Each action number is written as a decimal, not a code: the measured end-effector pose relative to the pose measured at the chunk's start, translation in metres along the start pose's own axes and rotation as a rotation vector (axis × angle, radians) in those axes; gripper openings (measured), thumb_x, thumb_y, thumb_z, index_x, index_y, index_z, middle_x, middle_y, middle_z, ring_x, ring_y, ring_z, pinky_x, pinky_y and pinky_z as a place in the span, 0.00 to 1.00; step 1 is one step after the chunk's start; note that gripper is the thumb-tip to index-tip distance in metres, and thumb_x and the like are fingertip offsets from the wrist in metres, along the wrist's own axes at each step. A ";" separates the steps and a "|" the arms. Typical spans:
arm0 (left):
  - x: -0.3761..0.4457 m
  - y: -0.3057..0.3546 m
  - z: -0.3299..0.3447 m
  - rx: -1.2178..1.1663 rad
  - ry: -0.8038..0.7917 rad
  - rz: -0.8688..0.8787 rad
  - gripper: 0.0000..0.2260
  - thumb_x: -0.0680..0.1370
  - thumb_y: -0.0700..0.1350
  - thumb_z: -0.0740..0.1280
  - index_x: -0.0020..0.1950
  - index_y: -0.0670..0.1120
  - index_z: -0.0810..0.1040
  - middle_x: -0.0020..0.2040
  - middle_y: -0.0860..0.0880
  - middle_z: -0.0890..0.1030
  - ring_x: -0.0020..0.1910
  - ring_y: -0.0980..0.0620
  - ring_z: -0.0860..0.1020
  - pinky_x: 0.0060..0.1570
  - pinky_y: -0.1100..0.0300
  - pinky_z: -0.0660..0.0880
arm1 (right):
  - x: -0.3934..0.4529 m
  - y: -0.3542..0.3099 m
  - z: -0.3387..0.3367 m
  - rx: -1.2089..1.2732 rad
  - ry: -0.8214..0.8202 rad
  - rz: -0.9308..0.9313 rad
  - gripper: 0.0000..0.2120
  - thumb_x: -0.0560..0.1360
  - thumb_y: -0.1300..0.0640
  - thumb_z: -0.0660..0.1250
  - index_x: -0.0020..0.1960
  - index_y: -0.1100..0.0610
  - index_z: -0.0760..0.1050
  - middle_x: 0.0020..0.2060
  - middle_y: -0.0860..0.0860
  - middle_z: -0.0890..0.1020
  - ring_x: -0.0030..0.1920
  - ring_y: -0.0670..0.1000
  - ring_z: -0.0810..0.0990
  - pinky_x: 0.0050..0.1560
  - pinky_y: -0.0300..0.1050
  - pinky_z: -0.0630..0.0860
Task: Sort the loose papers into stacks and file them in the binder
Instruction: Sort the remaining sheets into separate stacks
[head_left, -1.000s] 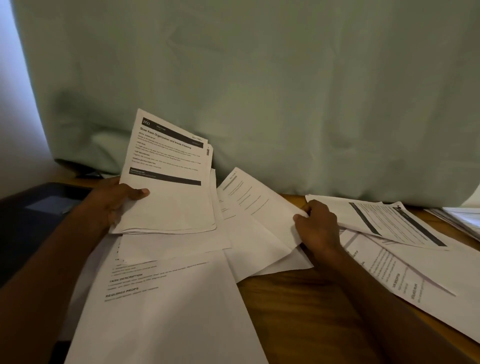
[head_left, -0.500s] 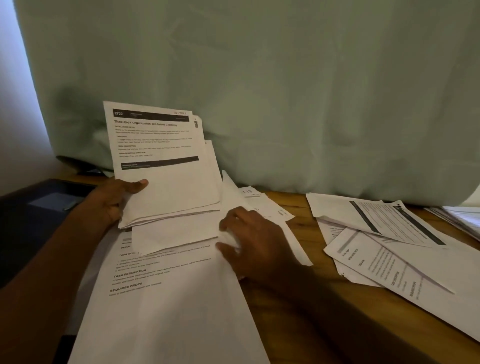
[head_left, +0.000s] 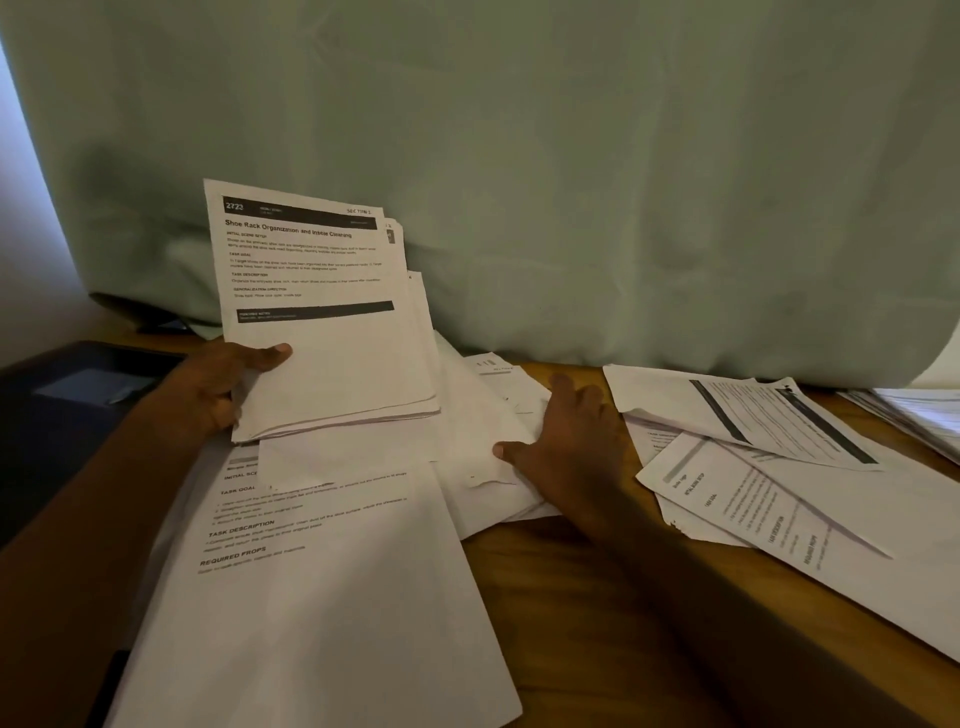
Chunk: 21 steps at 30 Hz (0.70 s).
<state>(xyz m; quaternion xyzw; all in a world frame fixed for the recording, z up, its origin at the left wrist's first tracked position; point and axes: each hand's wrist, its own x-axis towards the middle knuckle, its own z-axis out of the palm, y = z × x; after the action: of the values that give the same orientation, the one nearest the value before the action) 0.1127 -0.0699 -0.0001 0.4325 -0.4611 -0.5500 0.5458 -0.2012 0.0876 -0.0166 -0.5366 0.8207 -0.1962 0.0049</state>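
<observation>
Loose white printed papers (head_left: 332, 597) lie strewn over the brown wooden worktop (head_left: 597, 623), some overlapping near the person, others fanned out at the right (head_left: 769, 467). The left hand (head_left: 208, 389) holds a tilted sheaf of white sheets (head_left: 332, 322) clear of the worktop, its grip pinching the lower left corner with the thumb on top; the front page is headed "Shoe Rack Organization and Insole Cleaning". The right hand (head_left: 566, 447) rests flat on a few white sheets in the middle (head_left: 483, 467), fingers spread and relaxed, thumb touching the paper. A pale green curtain (head_left: 571, 182) hangs behind. A dark flat object (head_left: 67, 405), perhaps the binder, lies at the left edge; I cannot tell for sure.
</observation>
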 end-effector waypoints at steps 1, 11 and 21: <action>0.000 0.000 -0.001 -0.004 -0.007 0.005 0.13 0.78 0.35 0.70 0.61 0.48 0.80 0.67 0.42 0.80 0.66 0.41 0.78 0.67 0.41 0.73 | 0.001 0.002 -0.001 -0.019 -0.050 0.017 0.49 0.71 0.28 0.68 0.80 0.50 0.51 0.80 0.55 0.58 0.79 0.60 0.60 0.76 0.61 0.63; -0.001 -0.001 -0.002 -0.015 -0.057 0.022 0.21 0.80 0.36 0.67 0.73 0.45 0.74 0.68 0.43 0.80 0.67 0.40 0.77 0.69 0.38 0.70 | -0.012 -0.011 0.014 0.050 -0.064 -0.062 0.34 0.74 0.30 0.66 0.72 0.51 0.70 0.73 0.54 0.69 0.71 0.58 0.71 0.67 0.57 0.75; -0.002 0.001 0.002 -0.008 -0.043 0.004 0.12 0.81 0.35 0.66 0.60 0.48 0.80 0.58 0.45 0.83 0.55 0.45 0.81 0.61 0.45 0.75 | -0.030 -0.033 -0.003 0.122 0.003 -0.383 0.21 0.76 0.62 0.74 0.67 0.49 0.79 0.71 0.46 0.72 0.66 0.49 0.74 0.62 0.37 0.71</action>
<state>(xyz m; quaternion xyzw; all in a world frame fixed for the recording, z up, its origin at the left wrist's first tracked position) 0.1110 -0.0675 0.0017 0.4172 -0.4715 -0.5599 0.5386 -0.1597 0.1034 -0.0089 -0.6812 0.6903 -0.2438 -0.0012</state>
